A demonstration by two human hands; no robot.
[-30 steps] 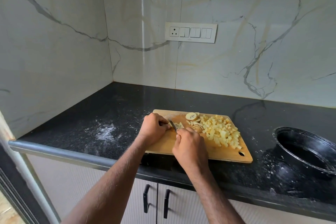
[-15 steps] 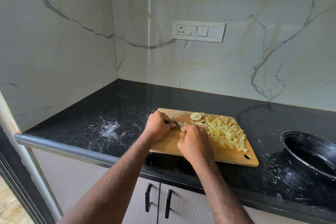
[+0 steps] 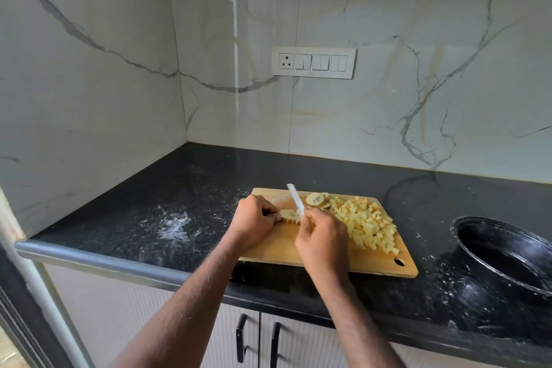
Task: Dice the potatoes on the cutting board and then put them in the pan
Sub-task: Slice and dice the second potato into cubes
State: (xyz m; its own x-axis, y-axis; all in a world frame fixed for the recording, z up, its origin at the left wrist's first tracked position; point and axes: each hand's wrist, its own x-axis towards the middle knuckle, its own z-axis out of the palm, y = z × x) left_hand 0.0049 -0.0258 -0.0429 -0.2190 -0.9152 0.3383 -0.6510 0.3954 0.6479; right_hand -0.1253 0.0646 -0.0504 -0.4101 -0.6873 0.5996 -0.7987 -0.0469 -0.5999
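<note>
Potato slice: a pale slice (image 3: 289,215) lies flat on the cutting board (image 3: 270,251), its near edge already notched into strips, just ahead of the left fingertips and touching them.
Left hand: the left hand (image 3: 254,219) curls its fingers down onto the slice's left end and pins it to the board; the tips themselves are tucked under and mostly hidden.
Right hand: the right hand (image 3: 321,237) wraps its fingers round the knife handle, which is hidden inside the fist, so how the thumb lies cannot be told.
Knife: the pale blade (image 3: 295,200) rises out of the right fist and points away and slightly left, its tip lifted above the far edge of the board, over the right end of the slice.
Step in hand: dicing, well advanced by the look of it; the blade seems raised between cuts.
Next move: likely a chop down across the strips, close to the left fingertips, which calls for those tips to stay tucked back.
Diced heap: a wide pile of cubes (image 3: 369,225) sits to the right of the right knuckles, touching the hand's far side.
Uncut slices: two or three rounds (image 3: 316,199) lie beyond the right fingers, beside the blade.
Pan: the black pan (image 3: 501,251) stands well to the right of both hands, off the board, with no potato seen in it.
In the way: the heap crowds the cutting spot; white smears (image 3: 174,225) mark the dark counter (image 3: 191,188) left of the left hand.
</note>
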